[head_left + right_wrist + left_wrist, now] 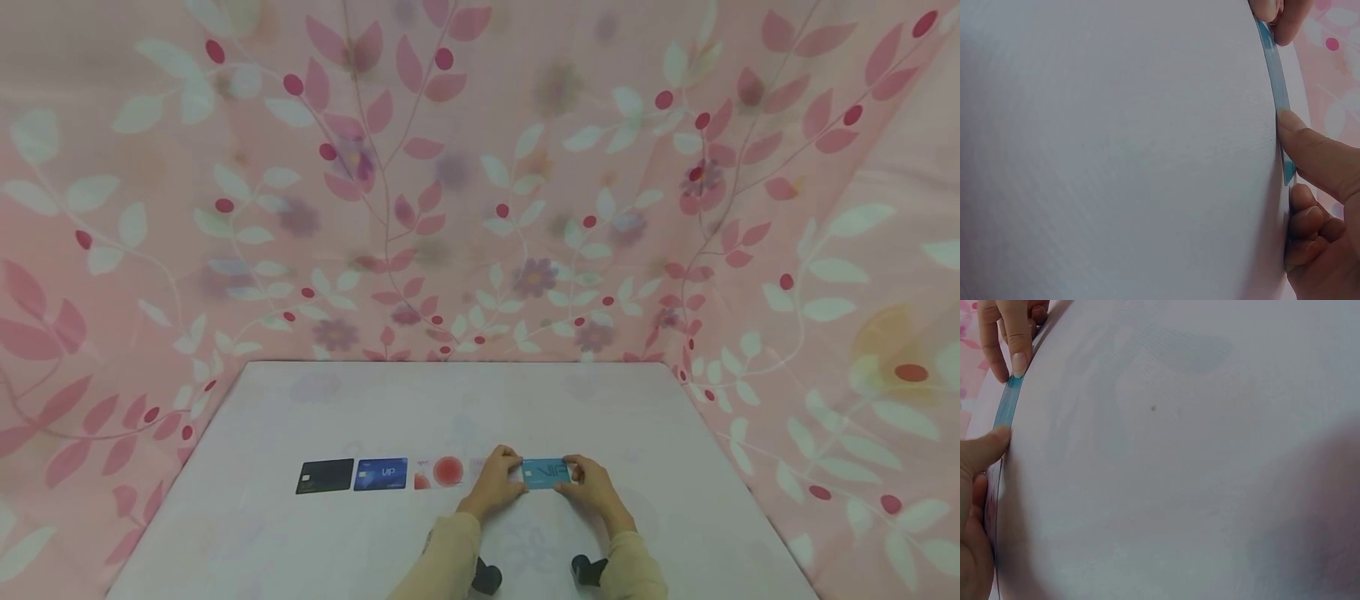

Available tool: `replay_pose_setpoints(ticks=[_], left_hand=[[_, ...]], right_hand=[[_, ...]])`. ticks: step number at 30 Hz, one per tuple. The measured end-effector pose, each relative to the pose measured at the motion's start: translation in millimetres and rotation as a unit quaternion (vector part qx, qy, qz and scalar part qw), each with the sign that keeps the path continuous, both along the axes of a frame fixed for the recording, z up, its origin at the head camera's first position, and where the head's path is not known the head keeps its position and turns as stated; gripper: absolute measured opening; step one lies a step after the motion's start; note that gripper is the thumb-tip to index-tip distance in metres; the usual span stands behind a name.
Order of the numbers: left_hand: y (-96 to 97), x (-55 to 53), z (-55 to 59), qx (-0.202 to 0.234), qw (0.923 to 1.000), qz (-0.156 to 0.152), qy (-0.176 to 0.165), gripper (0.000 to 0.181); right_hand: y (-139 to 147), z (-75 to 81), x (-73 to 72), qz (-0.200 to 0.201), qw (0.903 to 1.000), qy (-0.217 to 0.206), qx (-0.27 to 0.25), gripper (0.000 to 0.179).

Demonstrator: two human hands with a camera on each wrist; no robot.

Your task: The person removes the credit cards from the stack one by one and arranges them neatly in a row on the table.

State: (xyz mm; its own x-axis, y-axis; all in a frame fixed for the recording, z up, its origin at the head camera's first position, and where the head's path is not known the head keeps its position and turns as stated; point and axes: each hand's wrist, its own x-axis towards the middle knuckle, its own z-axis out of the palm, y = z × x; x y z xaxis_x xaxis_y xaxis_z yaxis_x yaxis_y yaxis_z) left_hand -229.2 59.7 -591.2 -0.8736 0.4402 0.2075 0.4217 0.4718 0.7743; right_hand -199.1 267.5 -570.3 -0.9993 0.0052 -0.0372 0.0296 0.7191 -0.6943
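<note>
A teal bank card with VIP lettering lies flat on the white table, at the right end of a row of cards. My left hand holds its left end between thumb and forefinger. At the right end, my right hand pinches the card by its upper and lower edges. In the left wrist view the teal card shows as a thin strip between both hands. The right wrist view has the right thumb on the near edge of the card.
Leftward in the row lie a black card, a blue VIP card and a pale card with a red circle. A faint pale patch beside it is partly hidden by the left hand. Pink floral cloth surrounds the white table.
</note>
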Motion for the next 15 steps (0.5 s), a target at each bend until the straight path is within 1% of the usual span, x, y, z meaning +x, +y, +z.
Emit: replay_pose_setpoints(ticks=[4, 9, 15], left_hand=[[-0.6, -0.1, -0.1, 0.000, 1.0000, 0.003, 0.000, 0.050], [0.9, 0.9, -0.7, 0.004, 0.9998, 0.017, -0.004, 0.043], [2.6, 0.3, -3.4, 0.003, 0.9998, 0.021, 0.006, 0.038]], right_hand=[[-1.4, -0.8, -1.0, 0.004, 0.9999, 0.011, 0.012, 0.054], [-3.8, 0.3, 0.8, 0.004, 0.9996, 0.015, 0.024, 0.052], [-4.9, 0.5, 2.7, 0.002, 0.9992, 0.022, 0.032, 0.050]])
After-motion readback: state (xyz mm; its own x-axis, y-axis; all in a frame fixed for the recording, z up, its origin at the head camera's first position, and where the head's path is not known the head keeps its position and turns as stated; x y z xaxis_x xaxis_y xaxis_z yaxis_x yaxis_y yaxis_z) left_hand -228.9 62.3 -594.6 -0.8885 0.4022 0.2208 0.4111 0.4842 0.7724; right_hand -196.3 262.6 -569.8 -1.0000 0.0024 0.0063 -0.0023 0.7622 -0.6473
